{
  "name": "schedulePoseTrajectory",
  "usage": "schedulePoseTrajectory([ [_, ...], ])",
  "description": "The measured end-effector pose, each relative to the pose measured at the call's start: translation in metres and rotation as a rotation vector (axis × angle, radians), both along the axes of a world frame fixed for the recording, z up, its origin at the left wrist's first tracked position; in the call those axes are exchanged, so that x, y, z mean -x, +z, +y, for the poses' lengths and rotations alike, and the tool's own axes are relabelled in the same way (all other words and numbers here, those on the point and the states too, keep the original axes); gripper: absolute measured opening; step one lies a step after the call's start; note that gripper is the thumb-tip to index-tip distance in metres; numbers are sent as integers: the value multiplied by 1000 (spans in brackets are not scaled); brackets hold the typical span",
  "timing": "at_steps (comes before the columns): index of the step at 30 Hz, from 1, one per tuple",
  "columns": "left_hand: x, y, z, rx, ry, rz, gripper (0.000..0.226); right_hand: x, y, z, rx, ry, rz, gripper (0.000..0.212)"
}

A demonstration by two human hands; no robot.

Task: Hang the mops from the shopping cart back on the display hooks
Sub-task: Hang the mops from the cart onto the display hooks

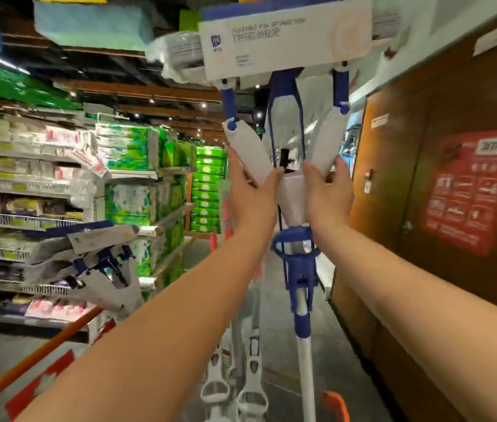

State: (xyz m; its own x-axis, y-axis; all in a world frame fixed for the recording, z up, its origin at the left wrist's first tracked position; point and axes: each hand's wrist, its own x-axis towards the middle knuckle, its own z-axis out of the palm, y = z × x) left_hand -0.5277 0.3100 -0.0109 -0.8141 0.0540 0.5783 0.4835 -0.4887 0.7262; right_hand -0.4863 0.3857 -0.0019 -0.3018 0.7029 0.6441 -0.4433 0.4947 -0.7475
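While left grip [250, 193] and right grip [329, 193] clasp it, the mop [293, 199] stands upright (head uppermost).

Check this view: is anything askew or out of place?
Yes: a second blue-and-white sponge mop lies tilted at the left above the orange cart rail, unhung. The blue-and-white mop with the boxed head stands upright, gripped by the left hand and right hand.

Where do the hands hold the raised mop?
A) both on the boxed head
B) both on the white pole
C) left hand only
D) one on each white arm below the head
D: the left hand and the right hand each grip one white arm of the mop, above the blue collar.
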Motion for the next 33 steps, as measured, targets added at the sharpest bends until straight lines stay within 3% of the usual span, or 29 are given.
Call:
schedulePoseTrajectory([
  [6,-43,15,-10,-19,-184,38,88,-61,19,-24,-30,-193,74,35],
  [13,-116,33,-8,-39,-409,89,86,-144,27,-32,-9,-423,72,25],
  [20,-198,63,-7,-27,-575,172,91,-233,47,-47,27,-602,158,33],
  [26,-282,82,-22,-13,-648,350,76,-318,63,-65,79,-731,248,40],
  [33,-388,87,-50,-22,-818,318,84,-430,72,-106,49,-865,255,36],
])
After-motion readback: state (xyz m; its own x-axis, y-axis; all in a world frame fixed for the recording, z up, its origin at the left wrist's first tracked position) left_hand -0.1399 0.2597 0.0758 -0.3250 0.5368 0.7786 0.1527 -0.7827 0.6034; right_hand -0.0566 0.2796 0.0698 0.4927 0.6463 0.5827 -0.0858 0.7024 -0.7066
